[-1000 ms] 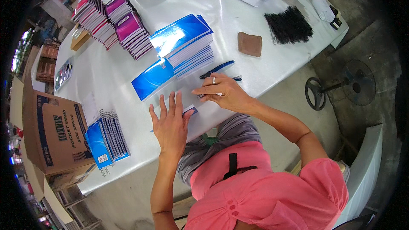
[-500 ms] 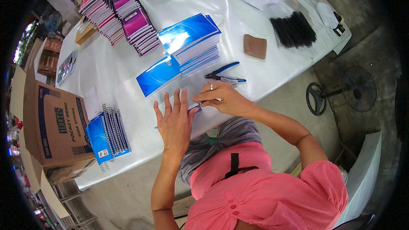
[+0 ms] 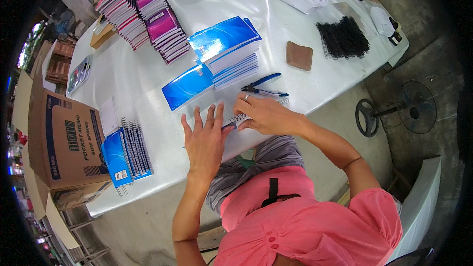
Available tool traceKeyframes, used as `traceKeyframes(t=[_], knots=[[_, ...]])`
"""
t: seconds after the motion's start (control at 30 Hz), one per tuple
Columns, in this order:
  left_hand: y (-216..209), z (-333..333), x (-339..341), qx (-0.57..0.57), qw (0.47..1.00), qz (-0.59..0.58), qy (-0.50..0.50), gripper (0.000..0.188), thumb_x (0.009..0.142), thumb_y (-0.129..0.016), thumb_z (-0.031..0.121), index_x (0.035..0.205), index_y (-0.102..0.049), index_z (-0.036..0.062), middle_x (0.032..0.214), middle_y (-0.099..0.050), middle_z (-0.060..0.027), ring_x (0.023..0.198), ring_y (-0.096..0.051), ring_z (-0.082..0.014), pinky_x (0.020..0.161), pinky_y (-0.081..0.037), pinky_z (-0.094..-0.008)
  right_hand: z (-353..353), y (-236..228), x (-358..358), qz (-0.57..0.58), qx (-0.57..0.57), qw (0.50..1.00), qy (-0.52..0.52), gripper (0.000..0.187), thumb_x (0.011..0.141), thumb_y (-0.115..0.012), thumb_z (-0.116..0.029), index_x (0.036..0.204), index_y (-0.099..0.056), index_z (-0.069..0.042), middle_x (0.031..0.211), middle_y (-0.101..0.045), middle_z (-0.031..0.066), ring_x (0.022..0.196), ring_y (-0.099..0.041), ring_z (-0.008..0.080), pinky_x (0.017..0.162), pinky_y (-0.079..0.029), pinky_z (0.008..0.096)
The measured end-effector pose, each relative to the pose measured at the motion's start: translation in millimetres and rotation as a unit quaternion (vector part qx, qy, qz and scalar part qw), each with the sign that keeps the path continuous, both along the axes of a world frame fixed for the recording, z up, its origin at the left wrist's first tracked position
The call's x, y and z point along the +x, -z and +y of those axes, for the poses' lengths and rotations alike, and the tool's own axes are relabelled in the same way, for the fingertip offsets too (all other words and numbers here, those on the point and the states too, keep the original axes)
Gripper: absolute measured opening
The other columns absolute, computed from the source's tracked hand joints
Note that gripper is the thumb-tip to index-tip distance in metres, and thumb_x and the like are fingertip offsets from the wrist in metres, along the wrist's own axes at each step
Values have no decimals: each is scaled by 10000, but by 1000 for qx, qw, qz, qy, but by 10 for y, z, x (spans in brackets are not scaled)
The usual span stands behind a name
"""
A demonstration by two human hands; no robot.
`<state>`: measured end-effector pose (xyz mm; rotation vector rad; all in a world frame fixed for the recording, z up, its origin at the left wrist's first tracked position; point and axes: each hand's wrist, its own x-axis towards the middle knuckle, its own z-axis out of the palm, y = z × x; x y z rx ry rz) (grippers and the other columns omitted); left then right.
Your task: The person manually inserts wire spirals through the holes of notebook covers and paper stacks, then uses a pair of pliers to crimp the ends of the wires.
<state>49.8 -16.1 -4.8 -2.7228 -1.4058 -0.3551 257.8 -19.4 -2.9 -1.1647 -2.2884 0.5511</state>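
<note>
My left hand [image 3: 202, 135] lies flat near the table's front edge, fingers spread, over a small notepad [image 3: 229, 124] that it mostly hides; a bit of the pad's edge shows by the thumb. Close beside it, my right hand [image 3: 263, 113] has its fingers closed on a thin metal spiral wire [image 3: 239, 117]. Some wire loops also stick out beyond that hand. Just past my right hand rest blue-handled cutting pliers [image 3: 266, 86]. Farther out stands a pile of blue-covered notepads [image 3: 226, 51], with a loose blue cover or pad [image 3: 187, 86] at its near left.
Finished-looking spiral notepads [image 3: 130, 150] lie at the left beside a cardboard box [image 3: 74, 138]. Purple and red notebooks [image 3: 165, 32] are stacked at the back left. A brown square block [image 3: 299, 55] and a heap of black coils [image 3: 343, 38] sit at the right. A fan [image 3: 416, 106] stands off the table.
My right hand has moved slightly right and turned, and more of the spiral wire now shows between the hands. The left hand keeps lying spread on the pad. The view has shifted a little.
</note>
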Motion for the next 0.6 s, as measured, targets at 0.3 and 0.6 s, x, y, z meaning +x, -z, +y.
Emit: traceKeyframes(t=[0.3, 0.6], knots=[[-136, 66, -94, -162, 985, -25, 54, 462, 914, -607, 310, 1367, -516, 303, 1248, -653, -27, 888, -695, -300, 699, -556, -402, 78, -180, 128, -15, -125, 992, -29, 176, 851, -645, -135, 973, -587, -21, 863, -633, 145, 854, -626, 359, 738, -487, 445], [-152, 91, -212, -187, 970, -52, 149, 487, 898, -624, 331, 1371, -507, 320, 1275, -639, -13, 994, -678, -290, 758, -558, -417, 533, 148, 2213, -188, 8, 957, 221, 466, 596, -862, -184, 970, -606, -78, 1097, -587, 142, 1067, -554, 337, 951, -440, 396]])
